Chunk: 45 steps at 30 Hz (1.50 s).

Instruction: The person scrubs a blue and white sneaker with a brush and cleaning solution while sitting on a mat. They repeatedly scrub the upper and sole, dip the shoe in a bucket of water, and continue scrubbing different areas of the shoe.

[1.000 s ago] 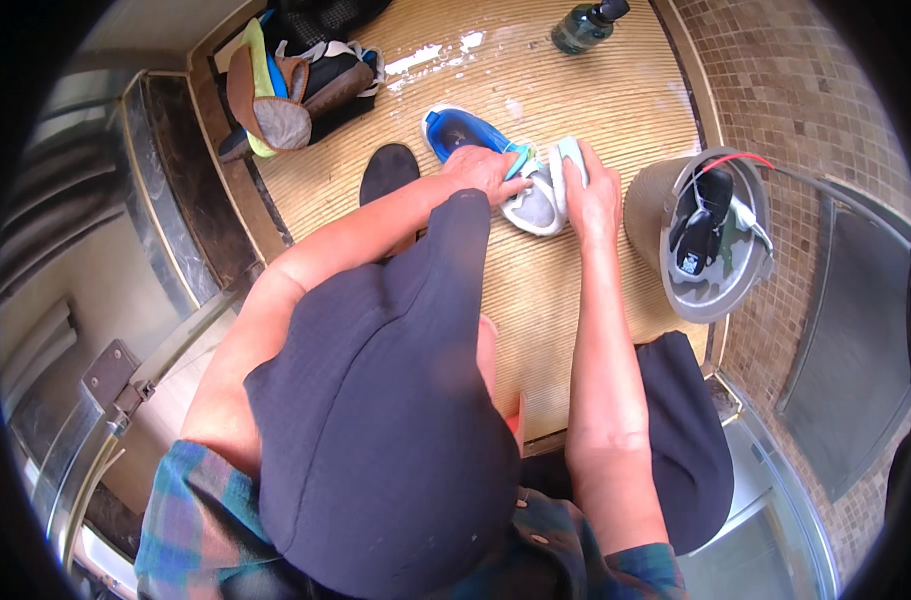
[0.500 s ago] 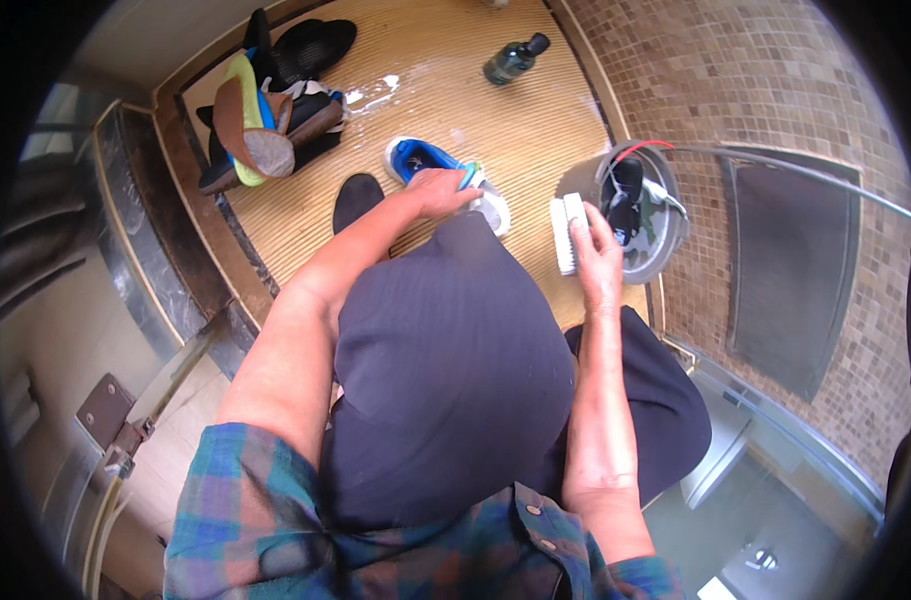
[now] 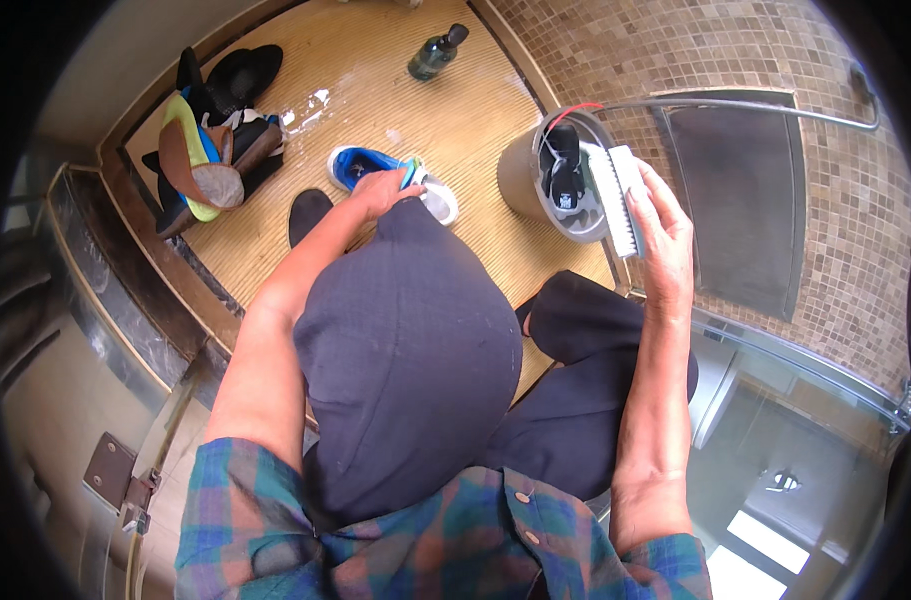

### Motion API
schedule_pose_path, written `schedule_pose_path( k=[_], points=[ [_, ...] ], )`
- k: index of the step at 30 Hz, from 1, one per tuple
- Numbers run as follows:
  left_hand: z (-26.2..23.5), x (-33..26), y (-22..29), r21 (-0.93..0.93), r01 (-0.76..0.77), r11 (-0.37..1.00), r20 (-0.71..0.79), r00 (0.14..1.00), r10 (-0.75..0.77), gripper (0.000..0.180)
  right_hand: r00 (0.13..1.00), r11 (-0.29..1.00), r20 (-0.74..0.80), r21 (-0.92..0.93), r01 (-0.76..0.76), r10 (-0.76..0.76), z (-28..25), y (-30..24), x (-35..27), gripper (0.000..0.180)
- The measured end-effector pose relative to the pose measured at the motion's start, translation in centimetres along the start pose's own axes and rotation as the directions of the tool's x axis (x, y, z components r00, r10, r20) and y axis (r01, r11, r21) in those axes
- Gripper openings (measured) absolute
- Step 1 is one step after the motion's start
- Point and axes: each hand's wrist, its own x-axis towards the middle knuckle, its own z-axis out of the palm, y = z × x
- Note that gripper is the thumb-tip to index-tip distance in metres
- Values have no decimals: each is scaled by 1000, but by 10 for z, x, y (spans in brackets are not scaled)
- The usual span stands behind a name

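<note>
Beyond my raised left knee, a white shoe (image 3: 440, 200) with a bright blue lining stands on the ribbed floor. My left hand (image 3: 383, 192) grips its middle, near the tongue; the fingertips are partly hidden. Up on the right, my right hand (image 3: 663, 235) is wrapped round a white scrubbing brush (image 3: 615, 198), bristles facing left. The brush hovers at the right rim of a grey bucket (image 3: 523, 175). Inside the bucket lie black shoes (image 3: 565, 165) with white parts, in what looks like water.
Several shoes (image 3: 215, 150) are heaped at the far left. A dark bottle (image 3: 437, 53) with a black cap stands at the back. Wet patches (image 3: 315, 100) shine on the floor. Along the mosaic wall runs a metal rail (image 3: 765, 104), and a glass panel (image 3: 815, 375) is at the lower right.
My right hand has lifted the brush from left of the bucket to its right rim. The left hand keeps its grip on the white shoe. The whole view has shifted.
</note>
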Motion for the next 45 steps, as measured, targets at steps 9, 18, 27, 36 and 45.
schedule_pose_path(
  k=[9,18,27,36,45],
  points=[
    [15,-13,-4,60,-54,997,-75,995,59,44,992,991,-3,-42,126,-127,-22,-63,-19,41],
    [12,-57,-4,10,-82,997,-2,997,82,50,928,931,109,-49,363,-356,4,-105,47,42],
    [-8,-58,-11,-332,-63,941,148,982,118,41,870,943,364,147,300,-334,77,-47,107,47],
    [-131,-57,94,-411,286,865,103,958,-268,24,680,662,213,-158,733,-702,112,-21,100,37],
    [-186,-45,147,-514,518,684,73,821,-567,28,770,759,80,-136,637,-633,107,31,103,38]
  ],
)
